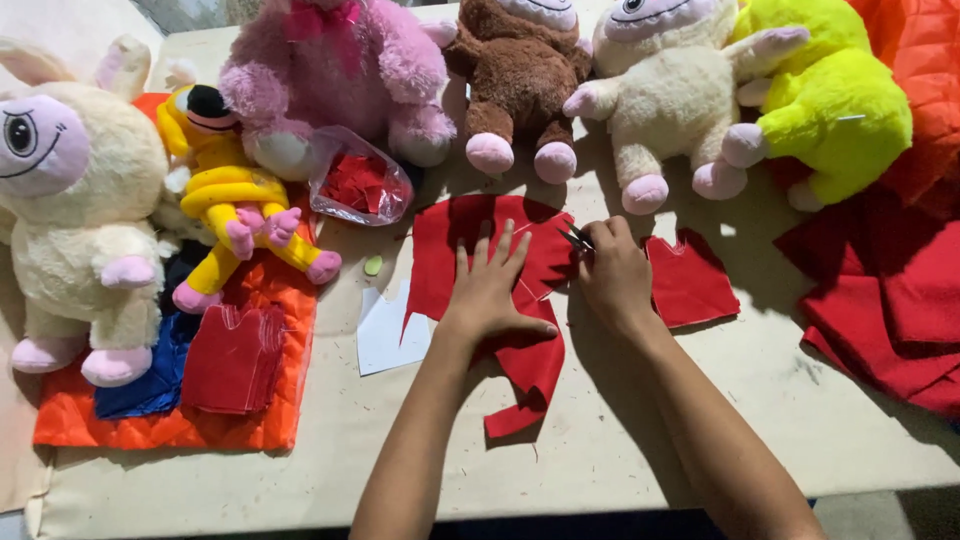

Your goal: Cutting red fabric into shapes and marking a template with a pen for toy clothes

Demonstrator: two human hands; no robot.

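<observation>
A sheet of red felt (455, 250) lies flat at the middle of the table, with irregular cut edges and a strip trailing toward me. My left hand (490, 285) rests on it, palm down with fingers spread. My right hand (612, 275) is closed around small scissors (574, 238), whose blades point left into the felt's right edge. A smaller red felt piece (690, 285) lies just right of my right hand.
Plush toys line the far edge: cream (80, 200), yellow (230, 200), pink (330, 70), brown (520, 70), cream (660, 100), neon yellow (830, 100). A bag of red scraps (358, 183), white paper (385, 335), stacked red pieces (232, 360) on orange quilted cloth (150, 425), red fabric (890, 290) at right.
</observation>
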